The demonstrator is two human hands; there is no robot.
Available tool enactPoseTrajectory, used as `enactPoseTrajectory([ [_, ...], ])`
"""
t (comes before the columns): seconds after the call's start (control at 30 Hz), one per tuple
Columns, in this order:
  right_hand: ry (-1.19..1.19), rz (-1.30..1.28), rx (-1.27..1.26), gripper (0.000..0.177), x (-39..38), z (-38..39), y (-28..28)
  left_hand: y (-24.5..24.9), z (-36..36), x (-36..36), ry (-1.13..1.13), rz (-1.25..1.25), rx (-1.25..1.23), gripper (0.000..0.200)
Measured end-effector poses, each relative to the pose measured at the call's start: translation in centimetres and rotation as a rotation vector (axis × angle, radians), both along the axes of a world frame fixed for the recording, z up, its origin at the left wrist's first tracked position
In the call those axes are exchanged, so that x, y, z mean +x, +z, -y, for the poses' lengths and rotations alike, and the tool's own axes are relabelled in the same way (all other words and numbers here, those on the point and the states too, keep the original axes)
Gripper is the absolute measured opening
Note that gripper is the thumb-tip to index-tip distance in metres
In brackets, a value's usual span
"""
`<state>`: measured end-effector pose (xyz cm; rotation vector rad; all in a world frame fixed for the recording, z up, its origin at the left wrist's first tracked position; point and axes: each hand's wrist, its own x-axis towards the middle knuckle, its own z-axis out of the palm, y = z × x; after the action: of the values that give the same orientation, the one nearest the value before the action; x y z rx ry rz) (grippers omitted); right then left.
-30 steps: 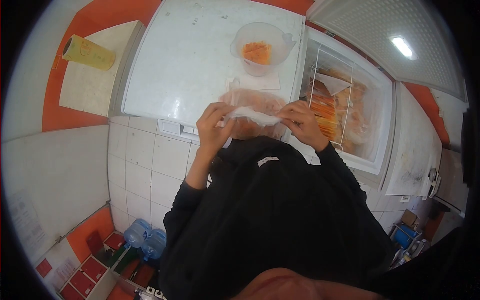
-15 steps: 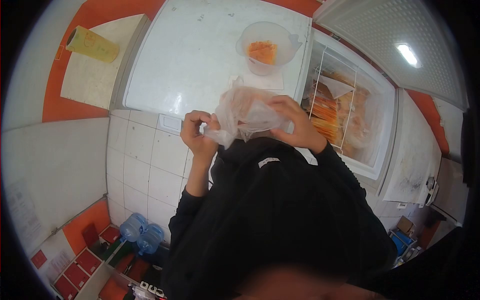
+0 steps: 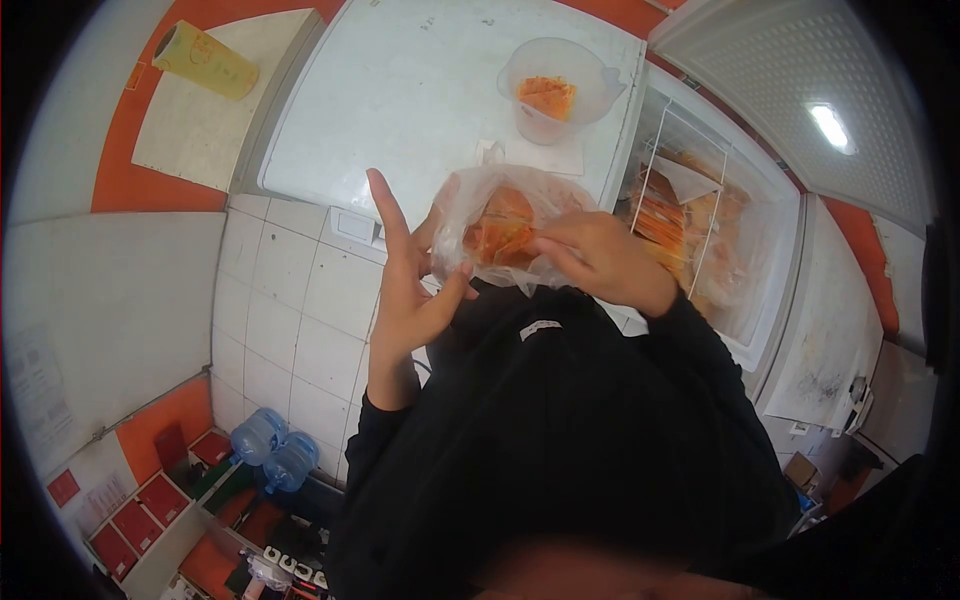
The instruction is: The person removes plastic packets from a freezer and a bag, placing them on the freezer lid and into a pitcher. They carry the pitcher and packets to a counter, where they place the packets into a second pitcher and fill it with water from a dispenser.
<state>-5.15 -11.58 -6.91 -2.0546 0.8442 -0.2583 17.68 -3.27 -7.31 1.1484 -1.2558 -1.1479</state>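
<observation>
A clear plastic bag (image 3: 455, 245) gapes open in front of my chest, with orange-red food pieces (image 3: 505, 225) inside. My left hand (image 3: 405, 285) is at the bag's left side. Its index finger points straight up and its thumb stands apart, while the other fingers curl against the bag, partly hidden behind it. My right hand (image 3: 610, 262) grips the right side of the bag's mouth with bent fingers, the tips close to the food. Beyond the bag, a translucent bowl (image 3: 535, 115) holds flat orange pieces (image 3: 547, 98).
The bowl stands on a white chest freezer lid (image 3: 380, 90). At right, an open freezer (image 3: 770, 290) has a wire basket (image 3: 690, 115) and stacked orange packets (image 3: 660, 222). A yellow roll (image 3: 205, 60) lies upper left. Blue water jugs (image 3: 290, 462) stand lower left.
The bag's mouth has opened towards me, showing the orange food. My left thumb and index finger have let go of the bag's edge and spread. My right hand has moved over the mouth.
</observation>
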Motion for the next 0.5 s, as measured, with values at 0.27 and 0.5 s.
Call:
enactPoseTrajectory([
  [0.27,-0.174,-0.403,-0.194,0.025,3.0,3.1,-15.4,0.0,0.0,0.0,-0.043,-0.103,-0.037,0.117],
  [0.5,-0.134,-0.292,0.183,0.031,1.6,4.5,-15.2,-0.3,0.4,-0.8,-0.103,-0.136,-0.006,0.121],
])
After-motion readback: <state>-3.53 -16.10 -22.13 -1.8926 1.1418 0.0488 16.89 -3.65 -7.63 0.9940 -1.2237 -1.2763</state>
